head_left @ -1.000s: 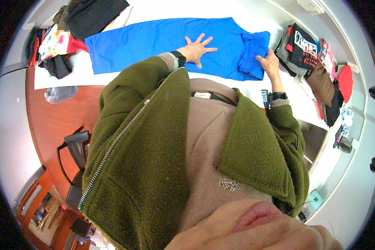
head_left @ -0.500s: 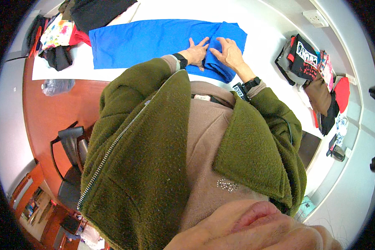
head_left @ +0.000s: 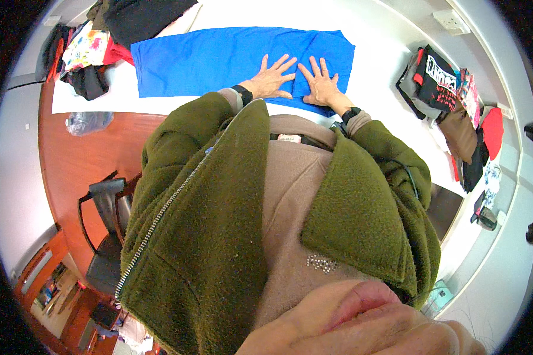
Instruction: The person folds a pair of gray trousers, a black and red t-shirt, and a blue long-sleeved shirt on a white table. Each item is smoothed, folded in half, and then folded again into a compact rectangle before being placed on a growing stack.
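A blue garment (head_left: 201, 65), which looks like a pair of trousers, lies flat and long across the white table. My left hand (head_left: 270, 80) rests palm down on it, right of its middle, fingers spread. Beside it, my right hand (head_left: 323, 86) presses flat on the garment's right part, its fingers also apart. Between the two hands a fold edge shows in the cloth. Neither hand grips anything. Some creases run over the cloth around the fingers.
Piled clothes, with a black garment (head_left: 145, 21) on top, lie at the far left. Folded clothes (head_left: 438, 89) are stacked at the right by the wall. A clear plastic bottle (head_left: 89, 122) is on the red-brown surface at left, near a black chair (head_left: 106, 204).
My right hand has gone from bent fingers on the bunched right end to lying flat. That end is now smoother and flatter. My left hand has shifted slightly left.
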### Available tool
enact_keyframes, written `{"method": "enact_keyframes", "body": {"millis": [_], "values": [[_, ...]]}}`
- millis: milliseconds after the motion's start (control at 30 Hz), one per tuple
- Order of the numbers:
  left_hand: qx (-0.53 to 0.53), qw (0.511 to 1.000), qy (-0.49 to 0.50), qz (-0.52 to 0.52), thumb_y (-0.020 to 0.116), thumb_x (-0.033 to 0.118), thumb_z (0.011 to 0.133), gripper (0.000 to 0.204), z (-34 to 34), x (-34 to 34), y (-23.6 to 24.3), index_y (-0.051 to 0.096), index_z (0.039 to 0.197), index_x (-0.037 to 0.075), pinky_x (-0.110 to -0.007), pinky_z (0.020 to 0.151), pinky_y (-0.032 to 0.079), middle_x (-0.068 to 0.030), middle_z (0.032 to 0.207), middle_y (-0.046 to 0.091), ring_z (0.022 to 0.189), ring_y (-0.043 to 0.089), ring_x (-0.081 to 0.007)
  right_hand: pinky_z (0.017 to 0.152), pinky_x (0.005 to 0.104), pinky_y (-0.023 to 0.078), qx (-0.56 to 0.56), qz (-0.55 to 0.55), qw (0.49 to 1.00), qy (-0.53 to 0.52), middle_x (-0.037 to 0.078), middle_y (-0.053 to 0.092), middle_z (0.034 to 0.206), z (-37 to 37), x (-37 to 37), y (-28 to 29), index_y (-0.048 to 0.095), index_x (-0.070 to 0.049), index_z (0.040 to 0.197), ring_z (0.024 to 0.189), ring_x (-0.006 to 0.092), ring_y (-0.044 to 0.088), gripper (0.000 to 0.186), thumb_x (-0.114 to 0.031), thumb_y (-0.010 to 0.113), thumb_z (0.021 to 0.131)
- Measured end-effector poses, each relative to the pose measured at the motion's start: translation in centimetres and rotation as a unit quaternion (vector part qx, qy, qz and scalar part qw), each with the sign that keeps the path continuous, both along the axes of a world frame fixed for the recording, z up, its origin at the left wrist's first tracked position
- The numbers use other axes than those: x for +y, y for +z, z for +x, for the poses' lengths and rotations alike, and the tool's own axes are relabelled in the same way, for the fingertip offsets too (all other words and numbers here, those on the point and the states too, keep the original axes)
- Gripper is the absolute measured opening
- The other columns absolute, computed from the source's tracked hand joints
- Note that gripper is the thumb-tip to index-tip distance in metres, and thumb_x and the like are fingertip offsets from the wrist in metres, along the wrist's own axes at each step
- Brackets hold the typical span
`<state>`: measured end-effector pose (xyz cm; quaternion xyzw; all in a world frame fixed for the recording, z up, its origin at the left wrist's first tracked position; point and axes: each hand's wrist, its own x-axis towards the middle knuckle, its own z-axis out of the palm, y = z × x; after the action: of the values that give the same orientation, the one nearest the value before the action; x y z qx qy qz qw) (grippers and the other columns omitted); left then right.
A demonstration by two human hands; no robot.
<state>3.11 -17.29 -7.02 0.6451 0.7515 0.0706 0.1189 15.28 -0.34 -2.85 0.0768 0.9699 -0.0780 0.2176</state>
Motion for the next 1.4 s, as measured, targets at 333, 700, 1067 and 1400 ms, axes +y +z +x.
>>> {"method": "enact_keyframes", "body": {"millis": [333,700,1067,1400], "values": [[0.054,0.998,-0.023,0.020,0.051,0.073,0.077,0.085,0.2,-1.0,-1.3,0.023,0.148,0.036,-0.076,0.101,0.012,-0.0094,0.157,0.010,0.144,0.008,-0.0363,0.094,0.0792,0.027,-0.038,0.024,0.999,0.002,0.006,-0.001,0.158,4.7,3.4,0.8,0.016,-0.033,0.149,0.144,0.0399,-0.002,0.104,-0.030,0.077,0.066],[0.064,0.997,-0.004,0.045,0.046,0.069,0.084,0.076,0.6,-1.0,-1.5,0.023,0.148,0.036,-0.075,0.103,0.010,-0.0094,0.157,0.009,0.144,0.007,-0.0354,0.091,0.0773,0.033,-0.053,0.042,0.996,-0.054,0.006,-0.003,0.158,15.3,6.9,1.9,0.015,-0.033,0.149,0.143,0.0409,-0.001,0.109,-0.026,0.078,0.060],[0.043,0.999,-0.020,0.014,0.063,0.056,0.079,0.077,0.5,1.8,1.0,0.038,0.143,0.022,-0.069,0.096,0.028,-0.0168,0.147,0.031,0.135,0.029,-0.0370,0.085,0.0541,0.047,0.110,-0.017,0.994,0.008,0.017,0.053,0.114,5.9,7.3,0.4,0.050,-0.015,0.129,0.110,0.0369,0.050,0.054,-0.033,0.067,0.081],[0.031,0.992,0.125,-0.002,0.063,0.055,0.080,0.069,-2.4,0.4,1.3,0.044,0.138,0.021,-0.056,0.087,0.040,-0.0125,0.133,0.044,0.122,0.040,-0.0335,0.092,0.0499,0.046,0.162,-0.026,0.981,-0.104,0.017,0.050,0.124,-0.1,6.2,-3.5,0.046,-0.022,0.136,0.111,0.0397,0.048,0.054,-0.030,0.062,0.086]]}}
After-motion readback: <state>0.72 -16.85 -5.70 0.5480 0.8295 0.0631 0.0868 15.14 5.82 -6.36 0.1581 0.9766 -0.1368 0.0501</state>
